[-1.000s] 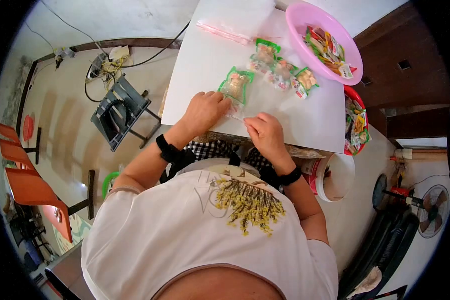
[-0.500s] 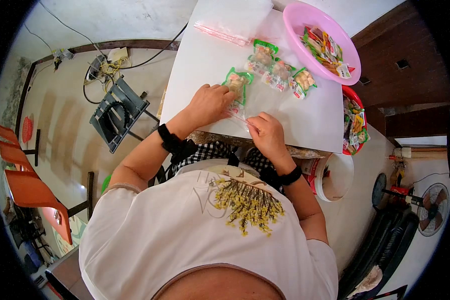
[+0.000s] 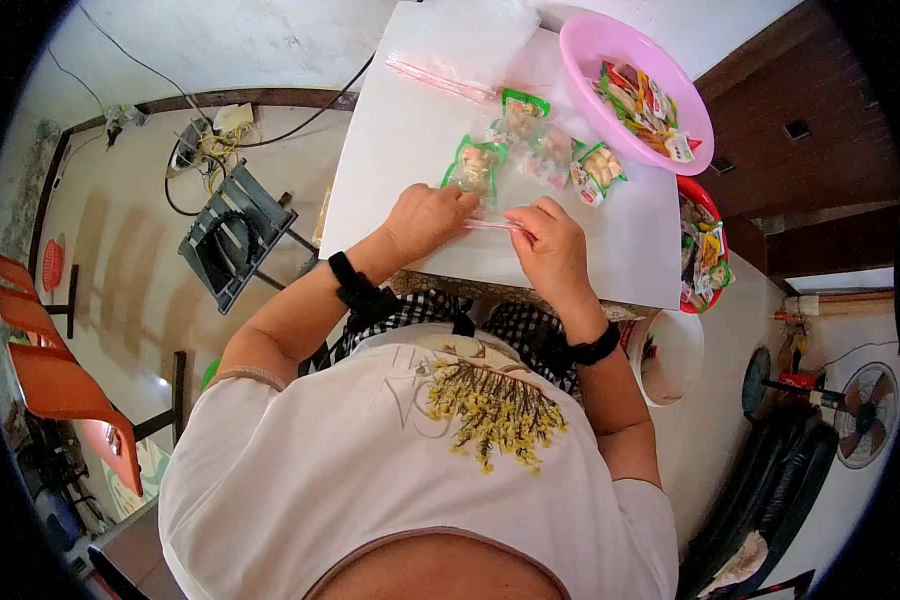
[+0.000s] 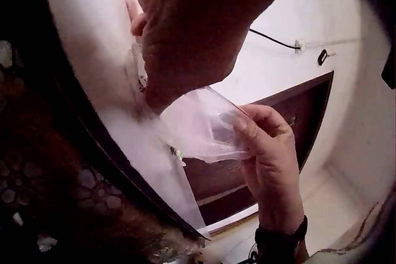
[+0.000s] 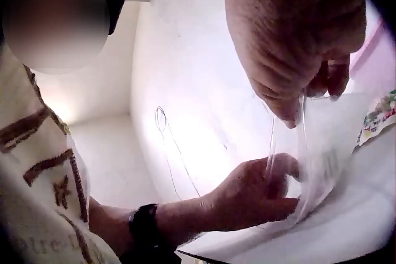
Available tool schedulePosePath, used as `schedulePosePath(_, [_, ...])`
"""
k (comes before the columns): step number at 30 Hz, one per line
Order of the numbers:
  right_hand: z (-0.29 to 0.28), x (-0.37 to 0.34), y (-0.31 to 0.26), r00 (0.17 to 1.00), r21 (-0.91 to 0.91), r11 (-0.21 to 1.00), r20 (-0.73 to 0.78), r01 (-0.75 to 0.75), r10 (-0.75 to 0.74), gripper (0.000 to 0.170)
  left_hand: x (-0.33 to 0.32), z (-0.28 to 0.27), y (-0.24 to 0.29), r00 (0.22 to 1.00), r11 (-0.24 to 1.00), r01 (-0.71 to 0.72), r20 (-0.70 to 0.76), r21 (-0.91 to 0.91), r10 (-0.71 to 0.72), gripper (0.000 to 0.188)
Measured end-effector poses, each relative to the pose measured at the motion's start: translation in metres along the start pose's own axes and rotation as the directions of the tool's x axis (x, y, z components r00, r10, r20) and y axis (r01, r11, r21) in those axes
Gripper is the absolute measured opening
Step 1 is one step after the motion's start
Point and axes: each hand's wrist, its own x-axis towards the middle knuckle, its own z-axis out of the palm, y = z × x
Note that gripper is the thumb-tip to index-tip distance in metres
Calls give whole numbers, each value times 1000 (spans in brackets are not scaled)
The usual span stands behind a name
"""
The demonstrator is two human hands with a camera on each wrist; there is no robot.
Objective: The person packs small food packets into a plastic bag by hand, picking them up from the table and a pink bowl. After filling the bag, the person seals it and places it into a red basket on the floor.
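A clear plastic zip bag (image 3: 492, 225) with a reddish strip along its mouth stretches between both hands, near the table's front edge. My right hand (image 3: 553, 248) pinches one side of the mouth between thumb and fingers; in the left wrist view the bag's film (image 4: 207, 128) fans out from this right hand (image 4: 270, 152). My left hand (image 3: 428, 222) grips the other side, its thumb and fingers curled at the film in the right wrist view. Just beyond the left fingertips lies a green-edged snack packet (image 3: 475, 165). More such packets, one with pale pieces (image 3: 600, 170), lie farther right.
A stack of clear bags (image 3: 460, 55) lies at the table's (image 3: 370, 190) back. The pink basin (image 3: 705, 115) at the back right holds many packets; a red basin (image 3: 722, 222) with more stands below the right edge. A white bucket (image 3: 675, 365) stands by the right arm.
The right hand has shifted slightly right and up. The bag's mouth, slanted before, now runs nearly level between the hands. The left hand has moved slightly right along it.
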Motion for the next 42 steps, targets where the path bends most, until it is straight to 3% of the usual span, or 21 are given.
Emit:
schedulePosePath(4, [2, -1, -1, 999, 18, 999, 30, -44, 44, 14, 9, 5, 1, 990, 991, -110, -79, 80, 117, 13])
schedulePosePath(13, [18, -18, 14, 986, 83, 988, 117, -128, 118, 18, 27, 22, 7, 979, 977, 170, 93, 130, -183, 13])
schedulePosePath(16, [27, -20, 19, 989, 55, 996, 132, -70, 63, 20, 28, 8, 4, 935, 952, 287, 183, 110, -303, 11])
schedulePosePath(19, [32, -20, 17, 985, 96, 995, 173, -13, -4, 21, 8, -1, 0, 945, 951, 310, 101, 26, -311, 8])
schedulePosePath(22, [30, -21, 9, 961, 92, 995, 270, 30, -54, 20, -14, -21, 9, 924, 939, 326, 170, 111, -341, 8])
schedulePosePath(25, [31, -19, 3, 956, 123, 992, 292, -29, -8, 16, -21, -22, 7, 955, 946, 238, 125, 221, -270, 7])
schedulePosePath(28, [32, -18, 5, 959, 117, 993, 282, -7, -26, 15, -20, -9, -5, 994, 970, 102, -54, 220, -92, 8])
schedulePosePath(31, [30, -18, 7, 960, 80, 995, 270, 56, -76, 19, -11, 1, -5, 969, 951, 241, 15, 194, -248, 7])
schedulePosePath(34, [31, -18, 7, 963, 116, 989, 243, 91, -117, 21, 0, -2, -2, 952, 929, 305, -37, 209, -304, 9])
schedulePosePath(37, [34, -18, 4, 965, 219, 976, 260, -11, -47, 23, 8, -1, -6, 913, 910, 382, 87, 161, -399, 8])
schedulePosePath(40, [33, -10, 3, 936, 249, 967, 350, -52, -40, 26, 10, -4, -6, 901, 898, 412, 76, 152, -426, 11])
schedulePosePath(42, [20, 6, 1, 820, 288, 938, 572, -191, -8, 26, 1, 4, -13, 930, 926, 364, 8, 98, -367, 15])
